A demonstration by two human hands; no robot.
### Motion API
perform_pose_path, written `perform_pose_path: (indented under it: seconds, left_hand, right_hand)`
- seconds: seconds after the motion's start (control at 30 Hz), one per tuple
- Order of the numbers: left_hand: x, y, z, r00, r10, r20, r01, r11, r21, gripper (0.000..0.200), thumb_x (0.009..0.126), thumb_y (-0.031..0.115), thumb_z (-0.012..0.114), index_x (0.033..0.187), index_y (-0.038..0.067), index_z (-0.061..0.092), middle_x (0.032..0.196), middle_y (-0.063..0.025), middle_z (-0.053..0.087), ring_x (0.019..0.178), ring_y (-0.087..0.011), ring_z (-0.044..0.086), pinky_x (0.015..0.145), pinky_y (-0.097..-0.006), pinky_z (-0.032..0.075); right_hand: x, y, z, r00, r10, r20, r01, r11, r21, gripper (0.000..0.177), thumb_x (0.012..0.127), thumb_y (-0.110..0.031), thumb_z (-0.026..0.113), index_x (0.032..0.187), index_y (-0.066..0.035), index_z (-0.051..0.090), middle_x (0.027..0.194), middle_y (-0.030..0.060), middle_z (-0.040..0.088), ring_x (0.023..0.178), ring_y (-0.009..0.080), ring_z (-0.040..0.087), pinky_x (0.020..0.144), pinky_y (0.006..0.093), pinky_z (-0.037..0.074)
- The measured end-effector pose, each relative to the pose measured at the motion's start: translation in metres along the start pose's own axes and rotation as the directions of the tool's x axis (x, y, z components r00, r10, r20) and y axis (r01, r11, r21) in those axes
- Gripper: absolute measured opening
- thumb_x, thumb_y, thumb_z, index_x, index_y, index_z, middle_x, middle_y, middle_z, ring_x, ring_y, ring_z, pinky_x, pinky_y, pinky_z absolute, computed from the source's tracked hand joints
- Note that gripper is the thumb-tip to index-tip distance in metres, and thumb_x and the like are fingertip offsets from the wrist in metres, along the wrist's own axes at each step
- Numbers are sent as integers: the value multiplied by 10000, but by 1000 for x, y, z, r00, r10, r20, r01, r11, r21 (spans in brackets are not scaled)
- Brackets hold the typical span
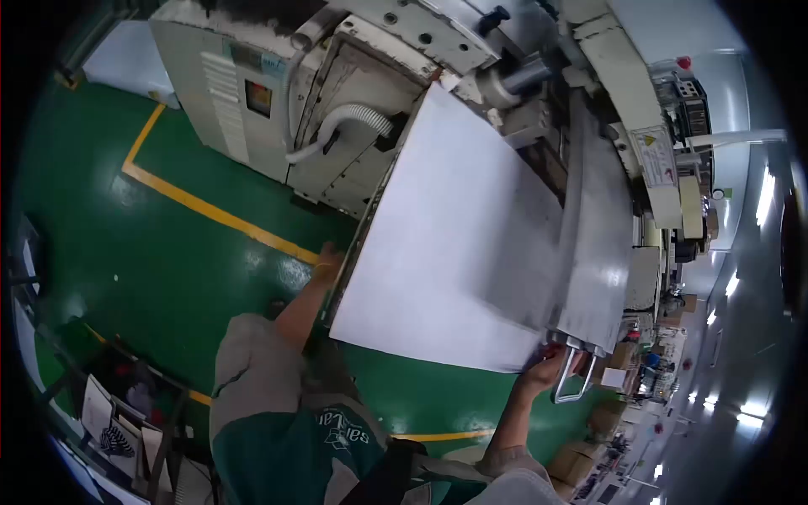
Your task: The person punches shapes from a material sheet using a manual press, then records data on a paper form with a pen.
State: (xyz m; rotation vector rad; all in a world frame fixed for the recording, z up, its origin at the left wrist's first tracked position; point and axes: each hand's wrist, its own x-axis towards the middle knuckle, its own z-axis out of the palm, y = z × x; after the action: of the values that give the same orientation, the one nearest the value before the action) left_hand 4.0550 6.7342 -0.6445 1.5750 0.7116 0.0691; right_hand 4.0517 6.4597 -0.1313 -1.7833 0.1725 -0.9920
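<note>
Setting: factory floor, print or paper works. Evidence: large cream industrial machine (252, 93) with warning label (655, 156); green painted floor (126, 244) with yellow safety lines (210, 210); big white sheet stack (446, 244); cardboard boxes (581, 459); ceiling strip lights (764, 198).

both arms stretched forward, spread wide apart. left hand (326, 259) further out, forearm bare, elbow slightly bent, fingers mostly hidden so can't tell grip tbh. right hand (545, 364) closer in, wrist cocked, fingers curled in tight pinch.
</note>
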Motion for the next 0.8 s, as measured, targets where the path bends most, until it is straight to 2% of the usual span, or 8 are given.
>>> perform_pose_path:
  seconds: [0.17, 0.27, 0.4, 0.47, 0.57, 0.67, 0.73, 0.8]
  left_hand:
    - [-82, 151, -238, 941, -307, -139, 242, 903, -354, 465, 792, 196, 616, 1234, 147, 478, 1221, -28, 513, 1087, -169, 481, 820, -340, 420]
    - [-160, 310, -309, 990, 114, -85, -142, 719, -681, 595, 874, 204, 558, 1380, 72, 274, 1397, -145, 324, 1273, -269, 356, 983, -441, 388]
    - [-229, 480, -274, 670, 696, 259, -143, 463, -875, 703, 880, 267, 548, 1403, 13, 152, 1457, -218, 145, 1341, -337, 209, 1016, -510, 334]
    - [-234, 531, -223, 656, 653, 379, -95, 570, -816, 713, 865, 306, 564, 1390, 1, 191, 1446, -217, 187, 1344, -328, 206, 1051, -497, 288]
    - [-209, 575, -139, 749, 436, 499, -3, 755, -656, 688, 829, 307, 606, 1347, -15, 287, 1367, -201, 344, 1246, -304, 373, 1026, -459, 328]
    - [-167, 599, -81, 656, 302, 692, 245, 781, -574, 506, 807, 249, 625, 1206, -23, 474, 1143, -153, 566, 974, -232, 588, 890, -384, 462]
    - [-150, 614, -63, 642, 53, 765, 454, 777, -435, 353, 813, 199, 608, 1091, -12, 555, 990, -112, 636, 823, -205, 642, 761, -335, 529]
    - [-141, 616, -52, 660, 157, 735, 380, 774, -507, 241, 814, 133, 579, 1007, -11, 584, 899, -118, 644, 783, -221, 648, 681, -348, 544]
  right_hand:
    - [6, -31, -1, 941, 338, 9, -326, 898, 296, 240, 936, -253, 439, 1003, -33, 510, 711, 22, 512, 592, 84, 437, 524, 187, 379]
    - [47, -11, -34, 884, 389, 261, -467, 696, 546, 340, 934, -298, 454, 1139, -33, 512, 955, 83, 600, 801, 149, 582, 685, 253, 484]
    - [120, -54, 2, 823, 333, 461, -535, 729, 427, 459, 931, -303, 459, 1254, 22, 444, 1143, 142, 572, 1024, 222, 571, 882, 356, 454]
    - [166, -50, 23, 399, 398, 826, -861, 472, 189, 403, 895, -261, 522, 1153, 49, 510, 1019, 154, 623, 918, 224, 618, 806, 345, 506]
    - [204, -22, 67, 207, 341, 917, -932, 353, 80, 305, 827, -193, 602, 1030, 33, 573, 979, 158, 639, 817, 238, 654, 702, 348, 562]
    - [211, -37, 86, 103, 431, 896, -927, 367, -70, 295, 801, -178, 625, 1007, 31, 587, 934, 148, 650, 777, 229, 659, 650, 347, 568]
    - [216, -23, 96, 219, 426, 878, -879, 476, -11, 299, 795, -196, 637, 998, 20, 597, 898, 132, 655, 759, 212, 655, 653, 321, 553]
    - [216, -27, 104, 239, 412, 879, -862, 508, -4, 310, 795, -214, 643, 998, 16, 600, 890, 125, 655, 738, 203, 650, 650, 305, 542]
